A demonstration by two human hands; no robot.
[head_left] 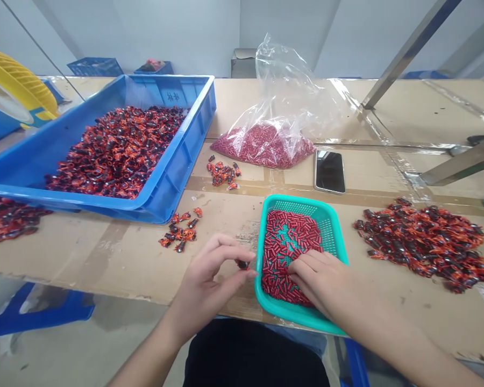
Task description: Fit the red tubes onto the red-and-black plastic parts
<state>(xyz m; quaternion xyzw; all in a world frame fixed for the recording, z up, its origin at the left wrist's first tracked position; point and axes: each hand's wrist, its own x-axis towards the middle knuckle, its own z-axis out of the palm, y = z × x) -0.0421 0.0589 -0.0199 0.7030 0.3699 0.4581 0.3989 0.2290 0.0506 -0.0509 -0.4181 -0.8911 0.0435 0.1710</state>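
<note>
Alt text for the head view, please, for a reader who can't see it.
A person's left hand pinches a small dark-and-orange piece while the right hand rests on red tubes in a teal mesh basket. A blue crate holds more pieces.

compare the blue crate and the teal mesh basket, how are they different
The blue crate is much larger than the teal basket. The crate holds a heap of dark pieces wrapped in orange-red, the basket small red tubes. The basket's wall is mesh, the crate's looks solid. The right hand rests in the basket; no hand touches the crate. Both are open-topped plastic containers.
</note>
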